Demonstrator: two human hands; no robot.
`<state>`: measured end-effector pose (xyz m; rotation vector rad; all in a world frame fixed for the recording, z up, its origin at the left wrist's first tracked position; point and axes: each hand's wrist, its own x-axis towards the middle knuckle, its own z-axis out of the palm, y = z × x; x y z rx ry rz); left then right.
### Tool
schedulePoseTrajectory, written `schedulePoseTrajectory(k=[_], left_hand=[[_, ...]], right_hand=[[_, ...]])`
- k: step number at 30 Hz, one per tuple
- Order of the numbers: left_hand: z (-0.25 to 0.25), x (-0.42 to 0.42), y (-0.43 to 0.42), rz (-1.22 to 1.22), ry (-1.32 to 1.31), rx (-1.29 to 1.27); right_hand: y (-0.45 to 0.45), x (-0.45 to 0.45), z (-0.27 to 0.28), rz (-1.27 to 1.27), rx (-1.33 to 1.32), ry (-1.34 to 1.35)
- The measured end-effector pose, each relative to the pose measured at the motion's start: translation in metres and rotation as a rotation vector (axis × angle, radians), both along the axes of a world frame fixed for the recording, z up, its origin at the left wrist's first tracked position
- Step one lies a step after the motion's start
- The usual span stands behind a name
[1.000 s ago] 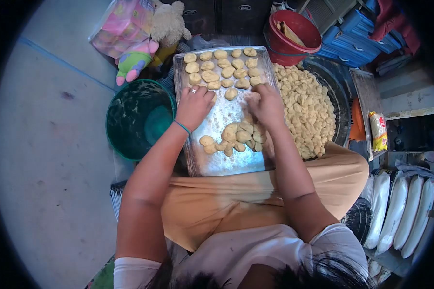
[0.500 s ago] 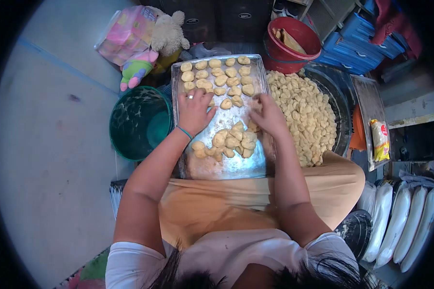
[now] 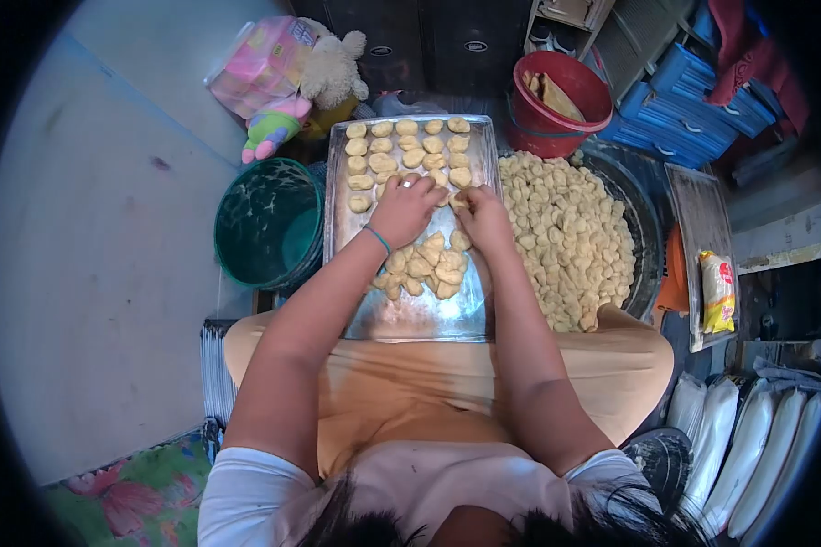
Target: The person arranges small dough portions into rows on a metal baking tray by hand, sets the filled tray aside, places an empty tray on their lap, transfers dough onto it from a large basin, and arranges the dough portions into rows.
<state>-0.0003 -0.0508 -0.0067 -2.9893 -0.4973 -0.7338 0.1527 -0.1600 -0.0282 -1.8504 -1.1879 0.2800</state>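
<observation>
A metal baking tray [image 3: 465, 314] lies in front of my lap. Rows of small dough pieces [image 3: 408, 144] cover its far half, and a loose heap of dough pieces [image 3: 420, 264] lies nearer to me. My left hand [image 3: 406, 211], with a ring on one finger, reaches over the front row, its fingers curled down onto a dough piece and hiding part of it. Beside it, my right hand [image 3: 483, 219] pinches another dough piece [image 3: 459, 199] at the right end of that row.
Right of the tray stands a wide black basin [image 3: 648, 228] heaped with dough pieces. A red bucket [image 3: 561, 137] is behind it, and a green bucket [image 3: 274, 223] sits to the left. A yellow packet [image 3: 718, 292] rests on another tray at far right, above long white packages [image 3: 766, 456].
Both hands have come closer together over the front row, the left moving right. More dough pieces now show at the row's left side. The whole view has shifted slightly.
</observation>
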Motion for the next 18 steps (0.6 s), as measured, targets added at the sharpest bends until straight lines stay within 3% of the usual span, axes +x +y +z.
schedulePoseTrajectory(k=[5,7,11,14,16,18], left_hand=[[-0.008,0.015,-0.003,0.182,0.255,-0.027],[-0.009,0.007,-0.010,0.177,0.164,-0.066],[0.016,-0.031,-0.034,0.212,-0.057,-0.069],[0.025,-0.093,-0.052,0.437,0.182,-0.436],[0.011,-0.134,-0.061,0.448,0.112,-0.478],[-0.001,-0.151,-0.063,0.446,0.021,-0.552]], right_hand=[[0.011,0.005,-0.009,-0.044,0.046,-0.012],[0.002,0.006,0.001,-0.070,0.060,-0.008],[-0.033,0.001,0.005,0.136,-0.160,0.084],[-0.035,-0.001,0.003,0.231,-0.220,0.132],[-0.018,0.001,0.003,0.162,-0.200,0.298],[-0.005,-0.009,0.010,0.089,-0.214,0.167]])
